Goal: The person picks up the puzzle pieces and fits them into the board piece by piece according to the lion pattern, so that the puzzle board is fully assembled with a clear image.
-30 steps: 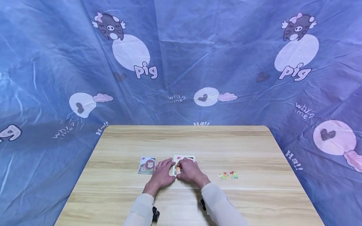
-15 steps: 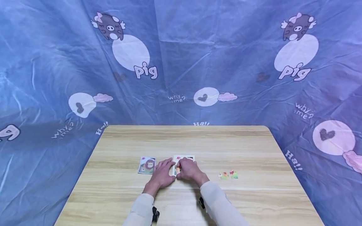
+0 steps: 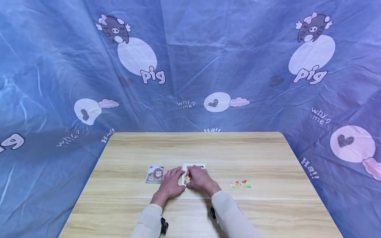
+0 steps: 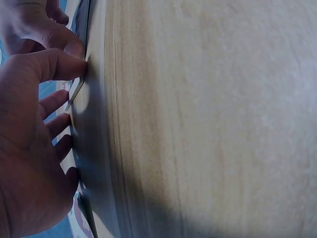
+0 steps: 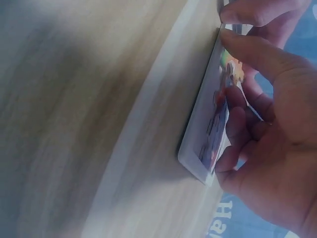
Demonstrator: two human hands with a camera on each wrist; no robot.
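Observation:
A small jigsaw puzzle in a white-framed tray (image 3: 193, 164) lies at mid-table, largely covered by the hands. My left hand (image 3: 170, 183) rests along its left side, thumb at the near corner and fingers loosely extended in the left wrist view. Over the tray, my right hand (image 3: 200, 178) has curled fingers, its thumb at the near edge. Between that thumb and the forefinger sits an orange and green jigsaw piece (image 5: 237, 67), which looks tilted above the tray; the fingertip contact is partly hidden. Left of the left hand lies a lion picture card (image 3: 155, 174).
Two loose jigsaw pieces, one yellow-red (image 3: 236, 184) and one green-red (image 3: 246, 183), lie right of the hands. The wooden table (image 3: 226, 148) ends at a blue printed cloth (image 3: 190, 66) behind and at both sides.
Both hands stay nearly in place. The right fingers shift slightly over the tray, and the orange piece beneath them shows a different outline. The loose pieces and card have not moved.

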